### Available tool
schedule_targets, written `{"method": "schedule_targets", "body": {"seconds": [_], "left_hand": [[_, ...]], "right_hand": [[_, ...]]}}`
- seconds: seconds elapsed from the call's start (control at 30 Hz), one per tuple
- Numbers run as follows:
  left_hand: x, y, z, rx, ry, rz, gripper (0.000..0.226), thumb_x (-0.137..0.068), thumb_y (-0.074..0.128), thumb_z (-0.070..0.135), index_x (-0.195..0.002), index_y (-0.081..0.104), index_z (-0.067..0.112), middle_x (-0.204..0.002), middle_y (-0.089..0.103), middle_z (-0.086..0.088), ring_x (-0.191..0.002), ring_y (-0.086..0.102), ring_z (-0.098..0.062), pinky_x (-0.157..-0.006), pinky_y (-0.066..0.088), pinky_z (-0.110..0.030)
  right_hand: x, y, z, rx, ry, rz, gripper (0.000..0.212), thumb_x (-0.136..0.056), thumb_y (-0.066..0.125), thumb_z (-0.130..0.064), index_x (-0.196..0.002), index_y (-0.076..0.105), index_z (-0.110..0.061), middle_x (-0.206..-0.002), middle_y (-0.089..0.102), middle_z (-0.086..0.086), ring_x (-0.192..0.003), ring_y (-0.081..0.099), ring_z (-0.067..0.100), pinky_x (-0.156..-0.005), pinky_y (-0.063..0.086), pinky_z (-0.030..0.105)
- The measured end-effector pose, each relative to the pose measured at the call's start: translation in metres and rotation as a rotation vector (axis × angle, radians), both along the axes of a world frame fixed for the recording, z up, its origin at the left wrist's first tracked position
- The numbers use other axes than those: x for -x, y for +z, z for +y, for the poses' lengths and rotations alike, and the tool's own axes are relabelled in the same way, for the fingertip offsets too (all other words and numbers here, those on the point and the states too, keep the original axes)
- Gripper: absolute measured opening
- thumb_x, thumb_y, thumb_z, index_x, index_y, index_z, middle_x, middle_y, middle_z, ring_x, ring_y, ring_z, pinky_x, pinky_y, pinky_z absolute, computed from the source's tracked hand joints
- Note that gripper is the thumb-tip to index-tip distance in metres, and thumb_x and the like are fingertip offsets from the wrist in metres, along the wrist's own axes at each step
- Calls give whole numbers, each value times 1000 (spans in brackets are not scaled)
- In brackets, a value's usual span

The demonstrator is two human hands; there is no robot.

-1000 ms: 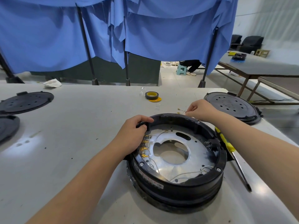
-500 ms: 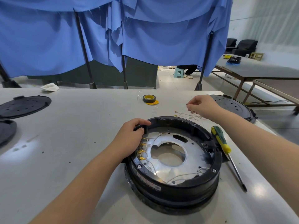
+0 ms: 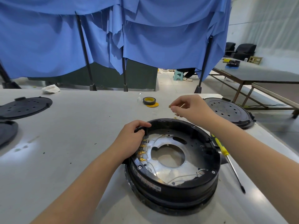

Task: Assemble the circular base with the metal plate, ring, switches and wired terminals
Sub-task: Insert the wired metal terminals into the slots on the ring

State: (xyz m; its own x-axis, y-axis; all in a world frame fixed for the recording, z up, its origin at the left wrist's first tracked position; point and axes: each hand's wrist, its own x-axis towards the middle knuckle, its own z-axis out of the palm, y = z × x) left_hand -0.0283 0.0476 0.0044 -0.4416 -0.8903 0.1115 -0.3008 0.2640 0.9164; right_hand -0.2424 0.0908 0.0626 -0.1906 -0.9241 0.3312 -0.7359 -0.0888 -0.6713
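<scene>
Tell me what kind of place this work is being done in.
Most likely a workshop or small assembly area. Blue cloth screens hang on poles behind a long grey worktable, spare black perforated covers lie on it, and a second table with more parts stands to the right.

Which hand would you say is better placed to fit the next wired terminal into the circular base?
Right. The right hand already pinches a wired terminal above the table, behind the circular base. The left hand grips the base's rim beside the fitted terminals, steadying it.
</scene>
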Motion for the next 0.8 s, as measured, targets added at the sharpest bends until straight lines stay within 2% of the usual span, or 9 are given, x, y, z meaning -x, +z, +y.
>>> {"method": "schedule_targets", "body": {"seconds": [0.13,0.3,0.5,0.6,0.8], "left_hand": [[0,1,1,1,0,-4,35,-97,44,8,-101,64,36,-100,56,19,-71,54,-2,-49,40,-1],[-1,4,4,-22,-9,33,29,-93,51,9,-99,66,34,-99,62,13,-82,61,-2,-56,44,-3],[0,2,6,-3,-17,66,18,-87,66,16,-95,70,32,-100,69,6,-91,66,-9,-87,53,-29],[0,3,6,0,-24,87,15,-85,68,18,-89,72,32,-98,71,5,-93,67,-14,-93,52,-39],[0,2,7,-7,-15,71,13,-82,68,18,-77,74,29,-95,72,9,-95,66,-11,-93,51,-36]], "right_hand": [[-22,-2,8,35,52,60,10,-88,65,-22,-93,73,-21,-88,70,-7,-78,63,9,-72,52,17],[-40,-14,13,67,94,73,9,-87,66,-21,-93,72,-25,-87,69,-13,-81,63,3,-73,49,14],[-43,-24,17,44,134,48,11,-85,69,-18,-91,73,-26,-80,68,-17,-77,63,-2,-72,49,11],[-44,-27,18,22,161,37,11,-83,71,-18,-91,73,-25,-80,70,-14,-76,64,-1,-73,52,15],[-49,-31,19,2,182,104,9,-84,71,-20,-90,71,-26,-80,70,-11,-77,65,2,-76,55,24]]}}
